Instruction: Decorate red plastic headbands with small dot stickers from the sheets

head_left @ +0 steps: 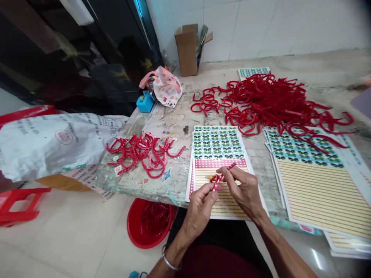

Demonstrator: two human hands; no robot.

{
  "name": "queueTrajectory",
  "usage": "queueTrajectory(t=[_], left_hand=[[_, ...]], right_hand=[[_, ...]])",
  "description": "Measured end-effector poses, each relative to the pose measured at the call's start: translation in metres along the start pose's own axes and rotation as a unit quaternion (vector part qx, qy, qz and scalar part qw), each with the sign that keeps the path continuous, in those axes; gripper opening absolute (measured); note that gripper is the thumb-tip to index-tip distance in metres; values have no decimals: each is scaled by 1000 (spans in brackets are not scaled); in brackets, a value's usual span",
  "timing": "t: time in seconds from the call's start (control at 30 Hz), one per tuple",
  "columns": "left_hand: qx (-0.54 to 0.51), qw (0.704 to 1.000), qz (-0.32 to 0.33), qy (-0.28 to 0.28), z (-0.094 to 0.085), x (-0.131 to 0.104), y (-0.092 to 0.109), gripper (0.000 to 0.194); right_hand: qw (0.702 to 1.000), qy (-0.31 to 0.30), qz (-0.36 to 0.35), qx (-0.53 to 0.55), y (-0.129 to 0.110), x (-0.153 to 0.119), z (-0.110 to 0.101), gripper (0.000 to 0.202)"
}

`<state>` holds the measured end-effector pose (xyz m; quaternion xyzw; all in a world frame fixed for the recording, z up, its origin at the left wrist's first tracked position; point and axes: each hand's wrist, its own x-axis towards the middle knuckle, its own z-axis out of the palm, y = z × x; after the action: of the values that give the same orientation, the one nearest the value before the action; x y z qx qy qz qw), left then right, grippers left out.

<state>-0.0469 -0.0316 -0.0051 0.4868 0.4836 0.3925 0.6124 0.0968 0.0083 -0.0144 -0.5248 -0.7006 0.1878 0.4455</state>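
Observation:
Above a stack of printed sticker sheets (228,204), my left hand (203,204) and my right hand (242,189) both pinch one narrow red strip with white marks (216,186). The left fingers grip its lower end, while the right fingers close on it higher up. A curled red-brown piece (213,178) shows between the hands; whether it belongs to the strip I cannot tell. The top sheet has rows of green and black motifs, a red band with white marks and yellow striped rows. Left of the sheets lies a loose pile of red curved bands (142,150), some with pale marks.
A large heap of plain red fuzzy strips (269,100) covers the table's back right. More sheets (321,185) lie at right. A cardboard box (187,52), a white-and-pink bag (166,87) and a blue container (145,102) stand behind. Below is a red basket (135,227); at left, a white sack (43,143).

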Motion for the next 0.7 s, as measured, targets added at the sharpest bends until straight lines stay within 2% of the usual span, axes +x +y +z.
queueTrajectory(t=[0.17, 0.37, 0.53, 0.7], left_hand=[[-10, 1000, -13, 3, -3, 1, -1, 27], [3, 1000, 10, 3, -3, 3, 2, 27], [54, 998, 30, -2, -2, 3, 6, 28], [63, 998, 26, 5, -1, 0, 4, 29]], right_hand=[[997, 19, -70, -12, -7, 3, -4, 17], [991, 24, -127, -35, -9, -4, -10, 24], [992, 10, -119, -35, -9, -3, -14, 24], [998, -7, -56, -18, -4, 3, -10, 16]])
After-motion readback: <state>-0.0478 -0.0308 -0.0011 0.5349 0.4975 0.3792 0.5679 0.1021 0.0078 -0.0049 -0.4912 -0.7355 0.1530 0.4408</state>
